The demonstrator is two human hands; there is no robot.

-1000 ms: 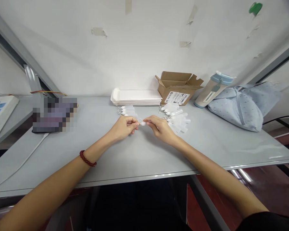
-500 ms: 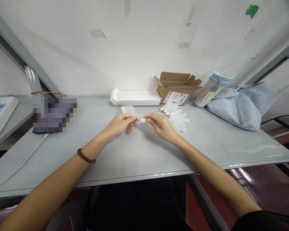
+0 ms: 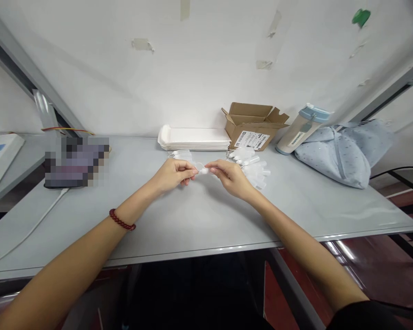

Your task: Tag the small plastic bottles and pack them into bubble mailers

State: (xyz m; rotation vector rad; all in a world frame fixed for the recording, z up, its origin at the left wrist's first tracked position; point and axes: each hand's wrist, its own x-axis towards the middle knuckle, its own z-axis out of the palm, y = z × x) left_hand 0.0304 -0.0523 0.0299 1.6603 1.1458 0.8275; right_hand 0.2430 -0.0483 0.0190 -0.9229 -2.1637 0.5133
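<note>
The surface (image 3: pixel 199 220) is a grey sheet spanning the view, with a white wall behind it. At 2 o'clock from the hands, a blue bag (image 3: pixel 337 153) lies on the surface, well apart from them. Just beside the bag, toward 1 o'clock, a bottle (image 3: pixel 301 130) with a blue lid leans tilted against it. Left of the bottle stands an open box (image 3: pixel 253 126) bearing a white label. At 12 o'clock, a stack of white trays (image 3: pixel 194 139) lies flat against the wall. At 9 o'clock, a cable (image 3: pixel 30 231) runs across the surface toward the near edge. A pile of clear vials (image 3: pixel 253 165) lies just beside the right hand, at its 1 o'clock; a smaller cluster (image 3: pixel 181 155) lies at 12 o'clock of the left hand. The left hand (image 3: pixel 174 174), with a bead bracelet (image 3: pixel 121 221) on its wrist, and the right hand (image 3: pixel 230 176) meet at centre, raised slightly above the surface. Both pinch one small vial (image 3: pixel 203 170) between thumb and fingertips, each grasping one end.
</note>
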